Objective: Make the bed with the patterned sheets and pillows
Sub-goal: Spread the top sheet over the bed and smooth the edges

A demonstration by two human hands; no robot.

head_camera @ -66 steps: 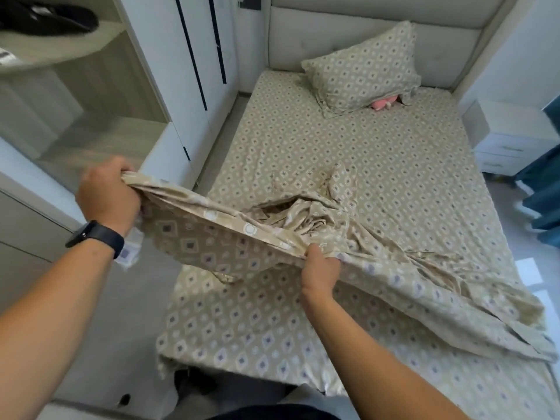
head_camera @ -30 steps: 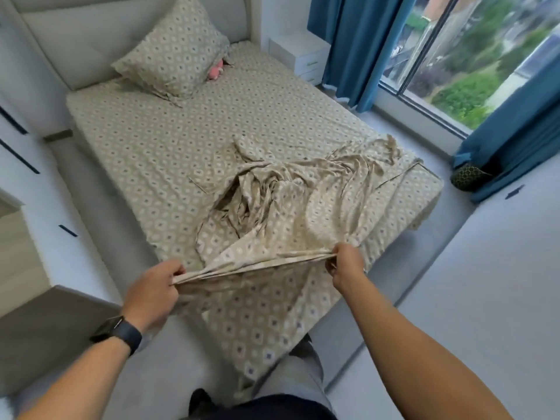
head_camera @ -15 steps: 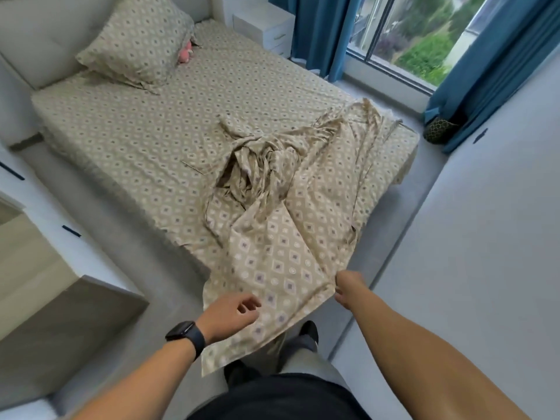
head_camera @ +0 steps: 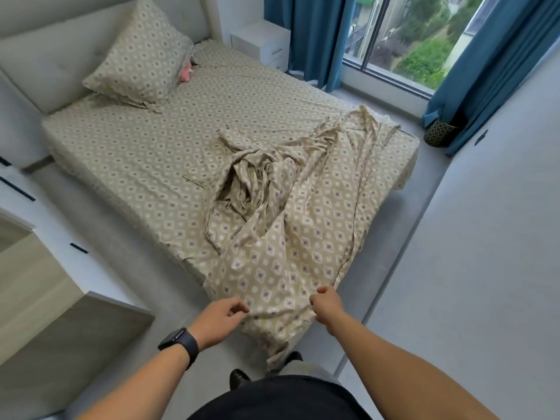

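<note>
Since half a second ago the loose patterned sheet (head_camera: 291, 237) has sagged lower off the foot corner of the bed (head_camera: 127, 153), and my left hand (head_camera: 219, 318), which had let go, has curled back toward the cloth edge. Its thumb and forefinger look about to pinch the fabric; I cannot tell whether they hold it yet. My right hand (head_camera: 325, 303) keeps its closed grip on the sheet's hem. The sheet lies half bunched in a twist mid-mattress, one end trailing past the window-side edge, the near end draped over my legs. I judge this the spreading step: both corners need firm holds, then a lift and shake to undo the knot. A pillow (head_camera: 142, 56) leans on the headboard (head_camera: 45, 47), and something pink (head_camera: 185, 73) peeks out beside it.
</note>
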